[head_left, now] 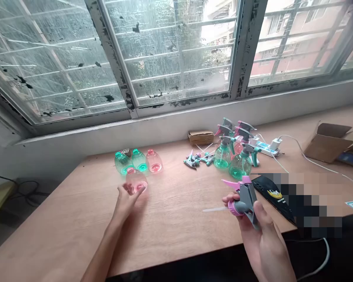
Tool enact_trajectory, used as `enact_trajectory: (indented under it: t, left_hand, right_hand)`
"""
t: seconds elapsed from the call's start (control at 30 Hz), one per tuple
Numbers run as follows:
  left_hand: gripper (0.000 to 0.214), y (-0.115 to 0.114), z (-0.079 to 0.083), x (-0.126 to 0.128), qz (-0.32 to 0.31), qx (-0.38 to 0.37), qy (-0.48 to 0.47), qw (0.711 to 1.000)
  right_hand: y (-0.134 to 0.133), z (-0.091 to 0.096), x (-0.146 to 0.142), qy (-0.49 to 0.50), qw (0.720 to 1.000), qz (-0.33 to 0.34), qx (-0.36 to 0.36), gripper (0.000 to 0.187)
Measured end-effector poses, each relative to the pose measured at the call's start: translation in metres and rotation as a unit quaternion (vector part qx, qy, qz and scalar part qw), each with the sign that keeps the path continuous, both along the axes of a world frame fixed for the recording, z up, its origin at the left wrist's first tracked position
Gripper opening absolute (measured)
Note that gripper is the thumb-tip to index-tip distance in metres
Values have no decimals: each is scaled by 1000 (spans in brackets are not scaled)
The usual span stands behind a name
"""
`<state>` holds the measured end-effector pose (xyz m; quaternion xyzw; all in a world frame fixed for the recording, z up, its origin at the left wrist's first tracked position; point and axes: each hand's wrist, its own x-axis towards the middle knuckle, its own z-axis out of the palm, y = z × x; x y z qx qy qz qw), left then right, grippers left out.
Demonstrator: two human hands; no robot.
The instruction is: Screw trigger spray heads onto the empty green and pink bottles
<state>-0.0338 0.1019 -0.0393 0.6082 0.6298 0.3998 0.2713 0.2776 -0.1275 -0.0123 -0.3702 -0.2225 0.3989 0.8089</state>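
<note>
My left hand [131,196] is around the near side of a clear pink bottle [137,178], thumb on the right and fingers on the left. The bottle has no spray head on its neck. In my right hand [264,235] is a grey and pink trigger spray head [245,199], held above the table's front edge. Its thin white tube [214,209] points left. Behind the held bottle stand two green bottles [139,159] and another pink bottle [154,160], all open-necked.
Several bottles with spray heads [240,164] stand at the back right, beside a pile of loose spray heads [194,159]. A small cardboard box [200,138] lies by the wall. Further right are a power strip [267,148], cables, a black phone [272,196] and an open carton [326,143].
</note>
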Motion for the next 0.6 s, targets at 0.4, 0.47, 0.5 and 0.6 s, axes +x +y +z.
enact_trajectory:
  t: [0.4,0.47,0.5,0.6]
  left_hand:
    - [90,-146,-6,27,-89,51,-127,987]
    - [80,-153,-6,41,-149,-7,-155,977]
    - [74,-154,-7,48,-177,-28,-162,970]
    - [68,-150,-13,61,-207,-43,-160,964]
  right_hand:
    - [19,-15,8,92,993,-19,-71,26]
    - [22,-17,7,63,993,-41,-88,25]
    - [23,-17,8,52,992,-59,-95,24]
    - [17,-19,11,56,993,-80,-72,19]
